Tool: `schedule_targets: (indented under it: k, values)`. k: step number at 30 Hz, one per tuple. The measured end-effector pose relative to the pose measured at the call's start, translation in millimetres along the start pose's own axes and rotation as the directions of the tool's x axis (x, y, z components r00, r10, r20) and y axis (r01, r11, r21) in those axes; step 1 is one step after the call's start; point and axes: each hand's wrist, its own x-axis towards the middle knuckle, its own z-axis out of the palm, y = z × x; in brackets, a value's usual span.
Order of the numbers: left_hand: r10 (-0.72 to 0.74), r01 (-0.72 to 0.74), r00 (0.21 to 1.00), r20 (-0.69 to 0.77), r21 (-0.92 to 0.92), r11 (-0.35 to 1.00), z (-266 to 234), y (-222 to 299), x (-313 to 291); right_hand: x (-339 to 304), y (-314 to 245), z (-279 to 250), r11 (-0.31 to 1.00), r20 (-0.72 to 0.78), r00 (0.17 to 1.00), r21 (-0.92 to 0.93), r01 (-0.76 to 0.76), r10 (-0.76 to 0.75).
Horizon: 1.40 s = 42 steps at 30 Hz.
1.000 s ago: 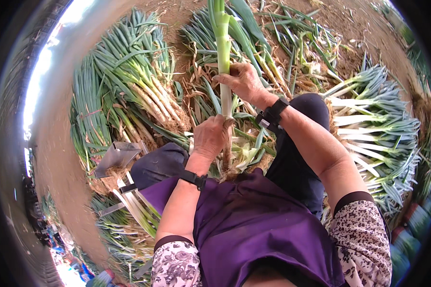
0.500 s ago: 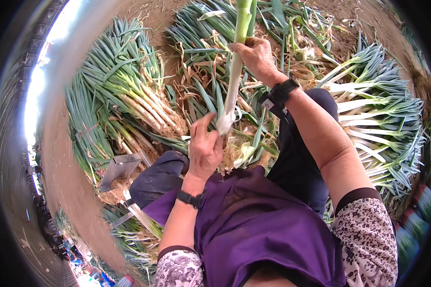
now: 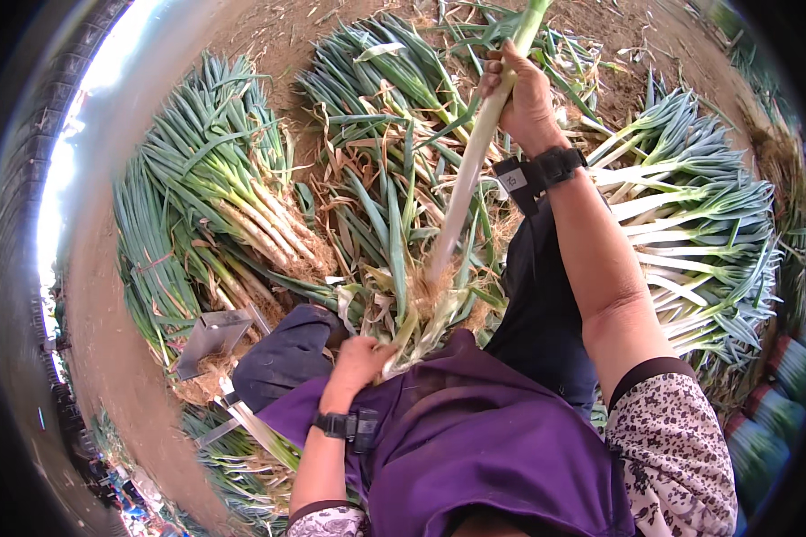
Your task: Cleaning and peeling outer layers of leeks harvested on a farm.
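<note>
My right hand (image 3: 521, 97) is wrapped round the upper shaft of a long leek (image 3: 468, 174) and holds it up at a slant. The leek's green top runs out past the upper edge; its white shaft points down toward a fringe of roots, a little blurred. Low in front of my purple apron (image 3: 501, 430), my left hand (image 3: 364, 360) is closed on a pale strip of peeled leek leaf (image 3: 405, 333), its fingertips partly hidden. Below the leek lies a heap of stripped leaves (image 3: 394, 215), some dry and brown.
Unpeeled leeks with soil on their roots (image 3: 242, 201) lie in bundles at the left. Cleaned white leeks (image 3: 681, 234) are fanned out at the right. A metal plate (image 3: 213, 342) stands beside my left knee. Bundled leeks (image 3: 766, 425) are stacked at the far right.
My left hand has moved down from the leek's root end toward the apron, with a leaf strip. White peel has come off the shaft; my right hand has shifted up and right with the leek.
</note>
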Motion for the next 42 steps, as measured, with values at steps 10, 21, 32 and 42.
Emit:
schedule_targets:
  k: [10, 21, 32, 42]
  values:
    - [0.154, -0.361, 0.917, -0.367, -0.604, 0.710, -104, 157, 48, -49, 38, 37, 0.940, 0.231, 0.920, 0.050, -0.336, 0.317]
    - [0.127, -0.327, 0.916, -0.380, -0.524, 0.786, -88, 152, 64, -45, 51, 41, 0.932, 0.173, 0.918, -0.131, -0.336, 0.356]
    - [0.018, -0.048, 0.999, -0.046, -0.813, 0.581, -63, 131, 44, -34, 42, 32, 0.942, 0.248, 0.910, -0.113, -0.315, 0.334]
    - [0.076, -0.193, 0.969, -0.234, -0.530, 0.826, -61, 153, 16, -45, 40, 26, 0.947, 0.300, 0.903, -0.004, -0.321, 0.307]
